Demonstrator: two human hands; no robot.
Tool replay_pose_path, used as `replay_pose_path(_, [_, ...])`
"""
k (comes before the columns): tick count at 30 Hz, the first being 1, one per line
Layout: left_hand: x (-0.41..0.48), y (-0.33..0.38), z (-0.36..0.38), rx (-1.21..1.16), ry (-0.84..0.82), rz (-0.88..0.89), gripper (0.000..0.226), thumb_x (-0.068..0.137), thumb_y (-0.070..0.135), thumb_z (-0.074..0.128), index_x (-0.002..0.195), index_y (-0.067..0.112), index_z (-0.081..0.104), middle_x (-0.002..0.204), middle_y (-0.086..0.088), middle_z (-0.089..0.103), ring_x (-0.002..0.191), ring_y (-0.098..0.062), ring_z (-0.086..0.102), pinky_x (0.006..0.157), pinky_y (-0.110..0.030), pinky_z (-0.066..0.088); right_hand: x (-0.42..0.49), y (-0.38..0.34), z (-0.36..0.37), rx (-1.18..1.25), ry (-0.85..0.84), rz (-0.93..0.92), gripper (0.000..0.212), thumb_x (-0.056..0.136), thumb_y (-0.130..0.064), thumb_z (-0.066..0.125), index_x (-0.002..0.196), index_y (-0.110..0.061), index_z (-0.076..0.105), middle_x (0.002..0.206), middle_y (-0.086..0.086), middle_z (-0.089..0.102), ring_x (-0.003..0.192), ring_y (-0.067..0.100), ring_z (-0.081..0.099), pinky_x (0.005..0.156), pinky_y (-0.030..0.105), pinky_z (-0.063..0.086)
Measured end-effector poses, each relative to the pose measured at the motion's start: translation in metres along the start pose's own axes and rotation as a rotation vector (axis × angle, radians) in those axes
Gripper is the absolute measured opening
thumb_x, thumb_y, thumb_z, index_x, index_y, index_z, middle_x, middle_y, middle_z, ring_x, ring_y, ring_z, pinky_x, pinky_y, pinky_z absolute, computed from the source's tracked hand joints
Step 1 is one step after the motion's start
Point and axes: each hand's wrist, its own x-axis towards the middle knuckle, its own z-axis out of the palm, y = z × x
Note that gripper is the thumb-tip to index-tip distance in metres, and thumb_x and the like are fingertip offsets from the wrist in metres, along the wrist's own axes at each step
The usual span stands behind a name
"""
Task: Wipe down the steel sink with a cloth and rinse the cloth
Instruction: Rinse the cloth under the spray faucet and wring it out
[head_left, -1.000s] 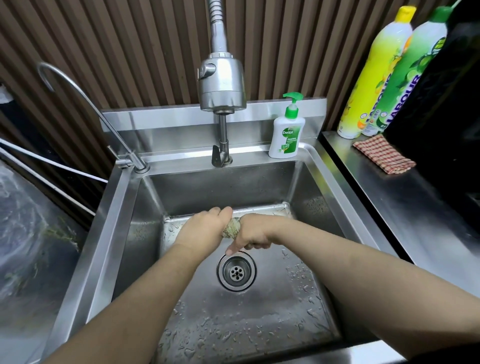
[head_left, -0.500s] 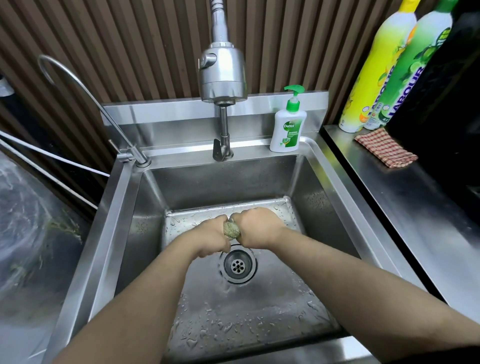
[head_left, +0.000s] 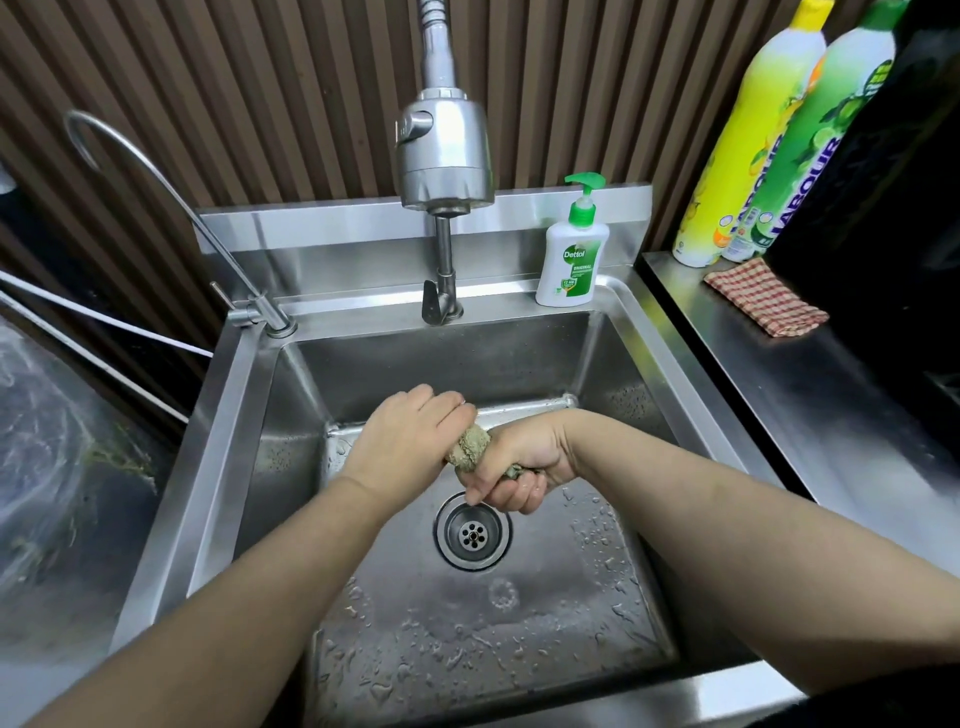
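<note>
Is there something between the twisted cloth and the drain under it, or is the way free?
Nothing visible. Both the left hand and right hand grip the cloth above the sink floor, just behind the open drain; only water droplets lie there.

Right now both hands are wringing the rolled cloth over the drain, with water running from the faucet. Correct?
Not quite. In the head view the left hand and right hand do twist the cloth above the drain, but no water leaves the faucet.
</note>
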Motion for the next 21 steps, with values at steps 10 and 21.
replay_pose_path(10, [0.021, 0.013, -0.013, 0.042, -0.684, -0.357, 0.026, 0.080, 0.007, 0.048, 0.105, 0.014, 0.044, 0.095, -0.007, 0.063, 0.080, -0.031, 0.059, 0.058, -0.033, 0.036, 0.023, 0.003, 0.026, -0.646, 1.015, -0.032, 0.013, 0.075, -0.015, 0.058, 0.066, -0.012, 0.050, 0.057, 0.001, 0.046, 0.054, 0.022, 0.043, 0.043, 0.024, 0.028])
replay_pose_path(21, [-0.001, 0.017, 0.015, -0.500, -0.710, -0.763, 0.017, 0.074, 0.012, 0.046, 0.065, 0.023, 0.038, 0.078, -0.002, 0.055, 0.075, -0.025, 0.055, 0.060, -0.031, 0.046, 0.033, 0.012, 0.023, -1.126, 1.129, -0.007, 0.020, 0.083, -0.019, 0.045, 0.096, -0.014, 0.060, 0.099, 0.010, 0.068, 0.091, 0.032, 0.062, 0.064, 0.028, 0.037])
